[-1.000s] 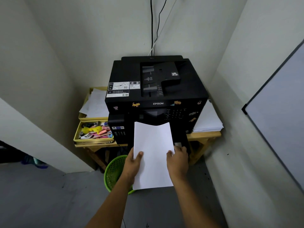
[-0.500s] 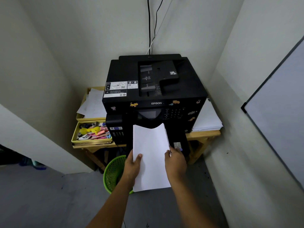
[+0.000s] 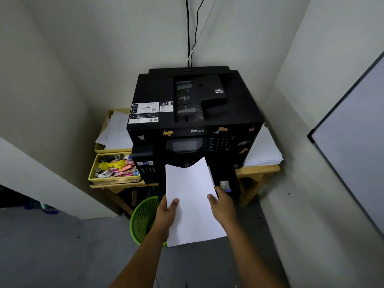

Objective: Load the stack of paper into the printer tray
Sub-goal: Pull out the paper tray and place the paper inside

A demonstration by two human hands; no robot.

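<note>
Both hands, left (image 3: pixel 166 213) and right (image 3: pixel 223 204), grip paper (image 3: pixel 192 202) before printer (image 3: pixel 195 121); bin (image 3: pixel 143 221) at 7 o'clock, tray (image 3: pixel 115 169) at 9

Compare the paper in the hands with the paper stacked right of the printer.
The held paper is gripped by the left hand and right hand; the side stack lies untouched on the wooden table. The held paper bows along its far edge; the side stack lies flat. Both are plain white.

"EPSON" on printer (image 3: pixel 195 113) front; top label text too small.
</note>
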